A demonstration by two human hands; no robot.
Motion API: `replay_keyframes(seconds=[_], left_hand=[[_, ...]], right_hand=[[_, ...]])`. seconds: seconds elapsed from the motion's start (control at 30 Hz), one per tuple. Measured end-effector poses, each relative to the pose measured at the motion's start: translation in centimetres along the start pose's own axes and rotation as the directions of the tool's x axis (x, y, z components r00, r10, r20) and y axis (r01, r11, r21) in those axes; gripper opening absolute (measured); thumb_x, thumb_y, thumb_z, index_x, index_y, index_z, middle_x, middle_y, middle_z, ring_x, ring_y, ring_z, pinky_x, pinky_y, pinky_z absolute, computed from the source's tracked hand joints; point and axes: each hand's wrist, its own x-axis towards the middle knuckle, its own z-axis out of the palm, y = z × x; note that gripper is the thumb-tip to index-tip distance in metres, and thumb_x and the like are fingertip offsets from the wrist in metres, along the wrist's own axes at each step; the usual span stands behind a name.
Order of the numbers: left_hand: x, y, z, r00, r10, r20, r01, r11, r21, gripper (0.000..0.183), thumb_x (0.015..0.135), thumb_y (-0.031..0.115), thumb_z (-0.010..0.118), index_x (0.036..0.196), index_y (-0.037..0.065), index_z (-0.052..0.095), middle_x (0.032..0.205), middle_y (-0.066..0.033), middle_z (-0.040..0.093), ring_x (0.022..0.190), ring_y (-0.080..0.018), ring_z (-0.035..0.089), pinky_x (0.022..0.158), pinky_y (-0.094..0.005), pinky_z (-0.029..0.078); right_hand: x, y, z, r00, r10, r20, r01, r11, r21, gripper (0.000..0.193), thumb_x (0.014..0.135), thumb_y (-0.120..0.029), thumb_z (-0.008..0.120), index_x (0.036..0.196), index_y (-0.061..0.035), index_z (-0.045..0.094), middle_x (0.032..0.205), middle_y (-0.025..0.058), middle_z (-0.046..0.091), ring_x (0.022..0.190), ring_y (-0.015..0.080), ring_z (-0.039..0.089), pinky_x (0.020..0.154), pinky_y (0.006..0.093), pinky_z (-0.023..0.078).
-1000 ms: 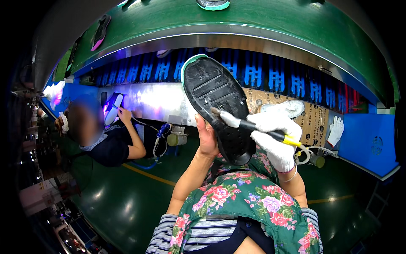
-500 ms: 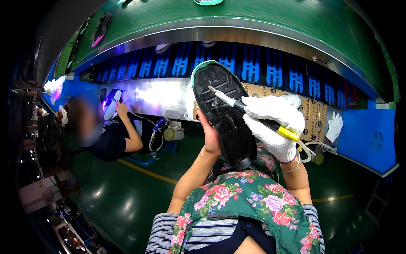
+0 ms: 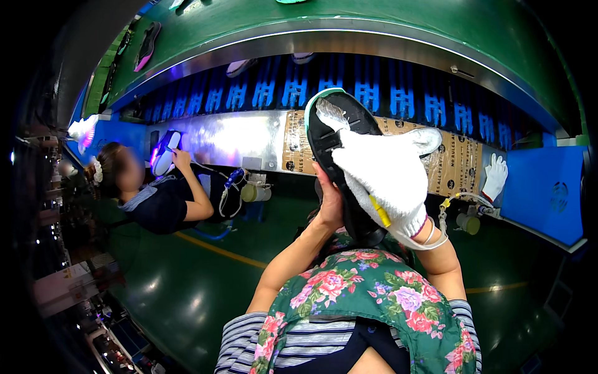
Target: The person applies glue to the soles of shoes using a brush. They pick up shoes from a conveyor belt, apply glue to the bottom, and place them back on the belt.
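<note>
My left hand (image 3: 329,198), bare, grips the left edge of a black shoe sole (image 3: 322,142) with a teal rim at the toe. The sole stands tilted up in front of me, its grooved face toward me. My right hand (image 3: 387,177), in a white knit glove, is closed around a glue brush (image 3: 379,211) with a yellow band on its handle and a pale tube trailing over the wrist. The glove covers most of the brush and the sole's right side. A whitish wet-looking patch shows near the toe; whether the bristles are in it I cannot make out.
Beyond the sole runs a metal bench (image 3: 224,134) partly covered with brown printed cardboard (image 3: 458,165). A white shoe part (image 3: 428,141) and a white glove (image 3: 495,177) lie there. Above is a green conveyor (image 3: 374,15). To the left, a co-worker (image 3: 159,202) holds a shoe.
My gloved right hand has moved up and left over the sole, turning so its back hides the brush. The sole has shifted slightly right. A whitish patch now shows near the toe.
</note>
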Motion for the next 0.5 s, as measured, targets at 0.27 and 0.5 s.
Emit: replay_keyframes(seconds=[0.27,0.5], left_hand=[[0.2,-1.8,-0.9,0.998,0.010,-0.069,-0.016,0.996,-0.092,0.113,0.083,0.094,0.016,0.158,0.012,0.032,0.155,-0.0100,0.044,0.141,-0.0277,0.044,0.120,-0.0444,0.032],[0.5,-4.9,-4.2,1.000,-0.017,-0.021,0.018,0.998,0.060,0.121,0.077,0.099,0.013,0.156,0.010,0.034,0.154,-0.0129,0.046,0.142,-0.0303,0.044,0.120,-0.0470,0.033]], right_hand=[[-1.3,-0.3,-1.1,0.984,0.181,-0.007,-0.172,0.945,0.278,0.028,0.077,-0.002,0.081,0.103,-0.0105,0.078,0.107,0.0111,0.077,0.096,0.0280,0.073,0.084,0.0367,0.055],[-2.1,-0.1,-0.5,0.996,-0.089,-0.011,0.089,0.977,0.196,0.031,0.079,-0.010,0.079,0.110,-0.0133,0.077,0.103,0.0077,0.076,0.093,0.0258,0.072,0.081,0.0385,0.056]])
